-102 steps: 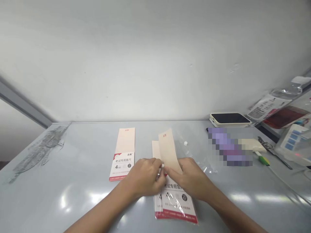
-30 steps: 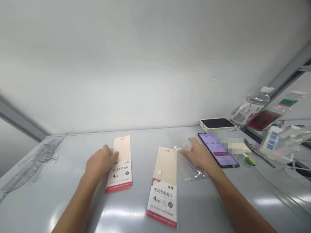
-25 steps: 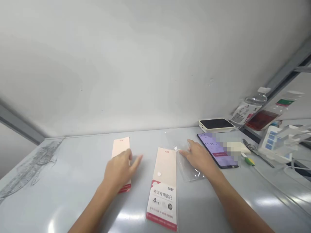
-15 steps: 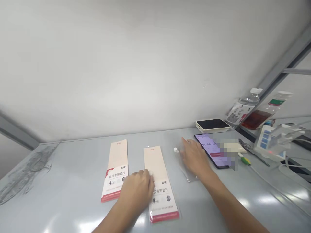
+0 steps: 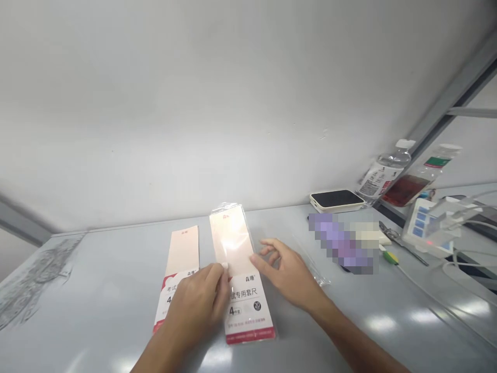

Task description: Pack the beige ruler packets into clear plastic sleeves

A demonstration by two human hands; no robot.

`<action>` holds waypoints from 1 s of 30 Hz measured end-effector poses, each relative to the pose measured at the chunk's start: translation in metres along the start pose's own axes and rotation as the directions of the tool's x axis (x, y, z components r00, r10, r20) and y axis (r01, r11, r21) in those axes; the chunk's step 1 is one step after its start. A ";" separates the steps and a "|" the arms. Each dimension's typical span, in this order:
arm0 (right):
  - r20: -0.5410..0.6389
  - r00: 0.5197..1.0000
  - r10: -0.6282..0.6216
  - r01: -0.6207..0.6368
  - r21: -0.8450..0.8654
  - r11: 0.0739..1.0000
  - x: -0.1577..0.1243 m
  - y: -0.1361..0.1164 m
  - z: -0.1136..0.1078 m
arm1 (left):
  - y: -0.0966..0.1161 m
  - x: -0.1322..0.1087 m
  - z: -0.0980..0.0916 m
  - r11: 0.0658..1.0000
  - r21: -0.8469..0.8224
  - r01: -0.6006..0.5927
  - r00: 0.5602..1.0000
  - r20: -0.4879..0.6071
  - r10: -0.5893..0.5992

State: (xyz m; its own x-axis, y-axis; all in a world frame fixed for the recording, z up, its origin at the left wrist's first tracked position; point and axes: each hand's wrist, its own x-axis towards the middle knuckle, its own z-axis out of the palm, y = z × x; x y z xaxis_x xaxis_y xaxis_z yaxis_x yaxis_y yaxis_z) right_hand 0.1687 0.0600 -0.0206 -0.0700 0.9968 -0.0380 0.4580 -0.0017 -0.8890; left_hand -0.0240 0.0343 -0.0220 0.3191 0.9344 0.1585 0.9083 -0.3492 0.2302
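My left hand (image 5: 204, 295) is closed at the left edge of a ruler set packet (image 5: 250, 311), with a small white piece showing at its fingertips. This packet has a pale pink upper part, a white label and a red bottom strip, in a clear sleeve whose upper end reaches toward the wall. At the packet's right edge is my right hand (image 5: 289, 272), fingers apart and curved, thumb by the edge; whether it touches is unclear. A second ruler set packet (image 5: 184, 251) lies to the left, partly covered by my left hand. A clear plastic bag (image 5: 316, 272) lies right of my right hand.
A phone with a blurred screen (image 5: 337, 243) lies at right, with another phone in a pale case (image 5: 337, 201) behind it. Two bottles, one clear (image 5: 384, 173) and one with dark liquid (image 5: 407, 189), lean near a power strip (image 5: 423, 223). A cable (image 5: 427, 292) crosses the right side.
My right hand has moved left from the clear bag to the packet's right edge. The packet has shifted up and left, and my left hand has moved slightly left with it.
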 end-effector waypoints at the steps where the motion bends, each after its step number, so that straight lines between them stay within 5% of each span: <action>1: 0.144 0.989 0.019 -0.039 0.139 0.990 -0.003 -0.002 0.003 | 0.000 -0.001 0.001 1.000 -0.019 -0.023 0.999 -0.037 0.022; 3: 0.354 0.935 0.021 -0.137 0.306 0.942 -0.008 -0.004 0.009 | 0.002 -0.002 0.005 0.996 -0.055 -0.071 0.996 -0.053 0.068; 5: 0.418 0.907 0.047 -0.192 0.313 0.930 -0.010 -0.003 0.013 | 0.005 -0.003 0.009 0.994 -0.087 -0.070 0.997 -0.019 0.069; 10: 0.345 0.933 0.097 -0.168 0.183 0.969 -0.016 0.000 0.019 | 0.011 -0.002 0.014 0.991 -0.120 0.061 0.996 0.064 -0.054; 20: 0.359 0.926 0.117 -0.170 0.120 0.978 -0.016 0.001 0.018 | 0.013 -0.002 0.018 0.988 -0.155 -0.010 0.980 0.194 0.040; 30: 0.334 0.931 0.150 -0.172 0.038 0.984 -0.014 0.006 0.022 | 0.008 -0.001 0.007 0.967 -0.247 0.059 0.935 0.354 0.033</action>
State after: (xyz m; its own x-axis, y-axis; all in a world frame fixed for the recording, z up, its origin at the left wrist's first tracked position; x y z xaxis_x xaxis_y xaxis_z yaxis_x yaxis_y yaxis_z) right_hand 0.1534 0.0442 -0.0355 -0.2920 0.9009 -0.3212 0.4294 -0.1766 -0.8857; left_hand -0.0151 0.0306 -0.0274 0.4238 0.8869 -0.1838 0.8308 -0.2997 0.4690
